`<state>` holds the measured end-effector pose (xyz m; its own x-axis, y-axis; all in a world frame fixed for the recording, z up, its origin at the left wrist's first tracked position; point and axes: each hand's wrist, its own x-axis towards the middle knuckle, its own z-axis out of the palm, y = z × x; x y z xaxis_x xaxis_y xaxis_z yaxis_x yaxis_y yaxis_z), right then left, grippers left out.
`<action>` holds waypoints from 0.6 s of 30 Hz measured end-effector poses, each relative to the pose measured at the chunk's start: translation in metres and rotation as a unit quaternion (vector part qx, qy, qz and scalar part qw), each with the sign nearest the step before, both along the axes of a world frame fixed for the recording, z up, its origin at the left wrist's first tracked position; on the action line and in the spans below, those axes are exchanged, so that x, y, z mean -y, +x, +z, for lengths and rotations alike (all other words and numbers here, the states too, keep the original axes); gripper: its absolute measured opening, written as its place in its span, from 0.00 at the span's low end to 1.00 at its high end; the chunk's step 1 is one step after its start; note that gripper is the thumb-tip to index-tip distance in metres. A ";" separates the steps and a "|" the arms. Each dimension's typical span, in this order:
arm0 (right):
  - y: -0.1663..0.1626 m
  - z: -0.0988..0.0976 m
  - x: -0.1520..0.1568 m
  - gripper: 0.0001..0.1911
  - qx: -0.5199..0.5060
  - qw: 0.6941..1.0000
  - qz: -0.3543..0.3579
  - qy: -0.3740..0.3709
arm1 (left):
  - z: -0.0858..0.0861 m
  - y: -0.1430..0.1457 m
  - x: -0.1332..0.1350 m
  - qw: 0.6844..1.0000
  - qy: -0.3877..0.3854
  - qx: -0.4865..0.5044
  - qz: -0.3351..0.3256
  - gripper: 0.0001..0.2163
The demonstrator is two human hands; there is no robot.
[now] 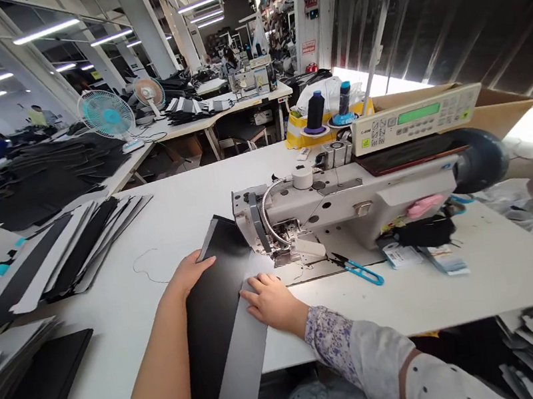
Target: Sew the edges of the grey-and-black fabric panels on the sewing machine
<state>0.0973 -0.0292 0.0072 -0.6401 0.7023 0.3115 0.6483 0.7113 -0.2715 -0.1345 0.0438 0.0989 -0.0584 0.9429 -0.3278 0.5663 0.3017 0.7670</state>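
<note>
A long black panel (pixel 215 302) with a grey strip (pixel 243 372) along its right side lies on the white table, its far part beside the needle area of a sewing machine (pixel 318 208). My left hand (pixel 191 271) grips the panel's left edge, thumb on top; the fingers underneath are partly hidden. On the grey strip my right hand (pixel 275 302) rests palm down, fingers lying over it just in front of the machine's presser area. The needle tip is hard to make out. Blue-handled thread snips (pixel 358 269) lie to the right of my right hand.
Stacks of black and grey pieces (pixel 82 249) lie on the left, with more (pixel 33 385) nearer me. Thread cones (pixel 316 112) and a control panel (pixel 416 120) stand behind the machine. A loose thread (pixel 143 269) lies on the table. Fans (pixel 107 113) stand farther back.
</note>
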 end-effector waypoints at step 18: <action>0.023 0.009 -0.021 0.14 -0.287 0.916 -0.045 -0.277 | -0.069 0.017 0.108 0.900 0.309 -0.309 0.000 0.15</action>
<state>0.1201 -0.0086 0.0159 -0.4149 0.8961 0.1577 0.3356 0.3118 -0.8889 -0.1177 -0.0647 0.0299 -0.0490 0.9342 0.3534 0.9419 -0.0745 0.3275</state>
